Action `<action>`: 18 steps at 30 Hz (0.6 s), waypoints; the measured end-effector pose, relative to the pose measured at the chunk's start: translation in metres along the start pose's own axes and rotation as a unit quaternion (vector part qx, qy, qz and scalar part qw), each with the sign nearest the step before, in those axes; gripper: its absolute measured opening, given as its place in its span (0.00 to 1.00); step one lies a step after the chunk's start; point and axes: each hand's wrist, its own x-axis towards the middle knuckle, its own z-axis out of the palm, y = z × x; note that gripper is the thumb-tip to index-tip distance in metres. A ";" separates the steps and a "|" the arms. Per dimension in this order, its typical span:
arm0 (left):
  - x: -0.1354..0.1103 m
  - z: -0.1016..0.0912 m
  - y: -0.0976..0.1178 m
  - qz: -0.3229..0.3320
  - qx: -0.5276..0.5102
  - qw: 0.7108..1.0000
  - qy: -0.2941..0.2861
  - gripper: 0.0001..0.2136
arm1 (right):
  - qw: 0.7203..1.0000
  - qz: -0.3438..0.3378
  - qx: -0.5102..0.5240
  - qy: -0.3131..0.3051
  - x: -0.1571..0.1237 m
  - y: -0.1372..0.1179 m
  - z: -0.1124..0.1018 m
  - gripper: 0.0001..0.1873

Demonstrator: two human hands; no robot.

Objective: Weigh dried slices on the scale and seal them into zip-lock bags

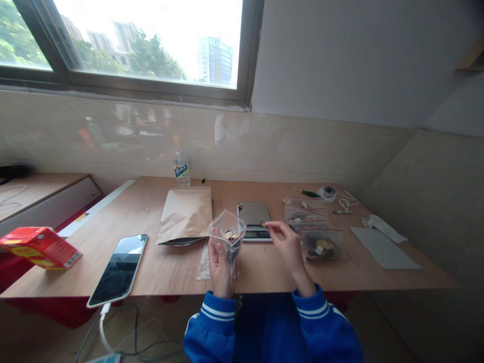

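Note:
My left hand (220,259) is closed round a clear zip bag (228,224), held upright with its mouth spread wide. Pale and dark dried pieces (229,235) lie inside it. Between thumb and fingertips, my right hand (286,244) pinches a small brown dried piece (263,224) at the right side of a flat kitchen scale (254,210). Another small brown piece (240,205) sits at the scale's far left corner. The display digits are too blurred to read. Under my left hand, flat clear bags (203,267) lie on the table.
Filled zip bags (321,247) lie right of the scale. A kraft paper pouch (187,214) and a plastic bottle (182,171) are left and behind. A cabled phone (120,269) and red box (41,247) occupy the left. A screwdriver (310,193), white round device (327,193) and paper (383,249) are right.

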 end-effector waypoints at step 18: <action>0.008 -0.010 0.015 0.006 0.005 1.000 0.007 0.22 | 0.963 -0.025 -0.208 -0.172 0.085 0.053 0.102 0.15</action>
